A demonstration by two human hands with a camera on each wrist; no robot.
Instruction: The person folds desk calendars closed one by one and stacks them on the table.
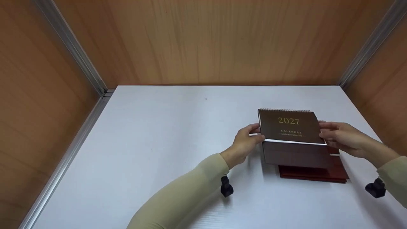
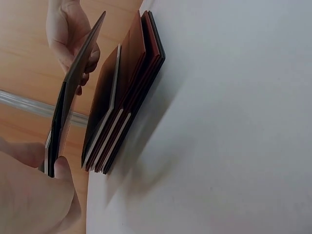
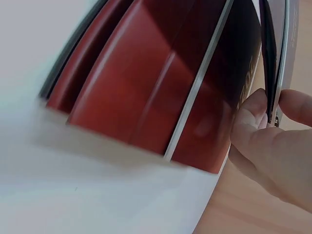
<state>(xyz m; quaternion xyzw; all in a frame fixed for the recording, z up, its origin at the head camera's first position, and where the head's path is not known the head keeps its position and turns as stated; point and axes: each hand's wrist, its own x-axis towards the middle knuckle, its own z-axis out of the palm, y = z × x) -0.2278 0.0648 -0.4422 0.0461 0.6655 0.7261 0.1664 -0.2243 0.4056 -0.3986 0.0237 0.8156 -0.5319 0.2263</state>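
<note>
A dark brown desk calendar [image 1: 291, 127], spiral-bound on its far edge and printed "2027 CALENDAR" in gold, is held up by both hands. My left hand [image 1: 244, 141] pinches its left edge between thumb and fingers, and my right hand [image 1: 348, 140] grips the right edge. Its lower flap hangs towards me. Beneath it lies a stack of red calendars [image 1: 314, 174] on the white table. In the left wrist view a gap separates the held calendar [image 2: 73, 80] from the stack [image 2: 134, 53], whose lowest piece looks dark.
The white table [image 1: 159, 152] stretches to the left and front. A wooden back panel [image 1: 197, 41] and side panels with metal strips [image 1: 76, 47] enclose it. Dark wrist-worn devices [image 1: 226, 187] hang below both sleeves.
</note>
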